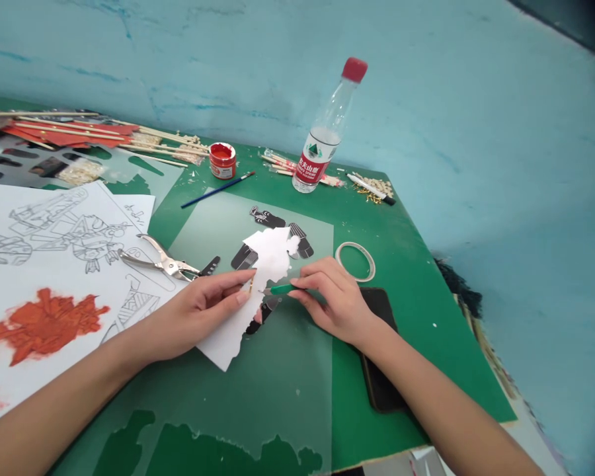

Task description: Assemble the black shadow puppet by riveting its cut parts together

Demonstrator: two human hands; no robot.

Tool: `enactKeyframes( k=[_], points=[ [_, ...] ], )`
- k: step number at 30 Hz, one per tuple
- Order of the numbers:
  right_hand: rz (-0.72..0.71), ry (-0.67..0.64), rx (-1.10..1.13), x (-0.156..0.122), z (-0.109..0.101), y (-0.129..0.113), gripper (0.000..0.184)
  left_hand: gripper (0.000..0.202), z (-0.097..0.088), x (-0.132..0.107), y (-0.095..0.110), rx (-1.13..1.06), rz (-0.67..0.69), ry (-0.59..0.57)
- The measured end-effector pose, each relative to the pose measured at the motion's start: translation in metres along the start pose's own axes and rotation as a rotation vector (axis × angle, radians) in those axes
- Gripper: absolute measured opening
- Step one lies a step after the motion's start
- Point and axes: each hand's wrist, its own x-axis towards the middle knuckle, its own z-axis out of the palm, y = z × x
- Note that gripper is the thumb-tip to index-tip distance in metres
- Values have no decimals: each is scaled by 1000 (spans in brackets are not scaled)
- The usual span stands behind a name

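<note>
On my feed I see slim, bare forearms (86,390), an ungloved left hand (205,307) and right hand (338,299).

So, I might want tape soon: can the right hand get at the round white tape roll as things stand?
Probably yes: the round white tape roll lies just beyond the right hand with nothing visible on top, though that hand holds a slim green tool.
</note>
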Motion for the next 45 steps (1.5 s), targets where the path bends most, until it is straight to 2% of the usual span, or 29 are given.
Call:
enactKeyframes(
  k=[4,12,26,32,39,41,45],
  points=[
    [7,10,10,0,1,-1,10,54,-5,2,-3,20,7,-33],
    [8,6,26,-1,1,0,10,50,-1,1,-4,-4,22,-1],
    [-38,-26,21,-2,-1,3,12,46,-8,1,-2,60,11,-115],
    [-31,-26,19,-1,-1,1,11,46,-3,0,-1,45,1,-88],
    [-65,33,26,-3,-3,3,15,57,-5,-1,-2,-20,-59,-55],
    [-62,93,59,-4,-3,4,16,62,-7,0,-3,-45,-57,-42],
    [94,249,125,-5,-4,1,17,63,-5,0,-2,-65,-77,-61]
  ],
)
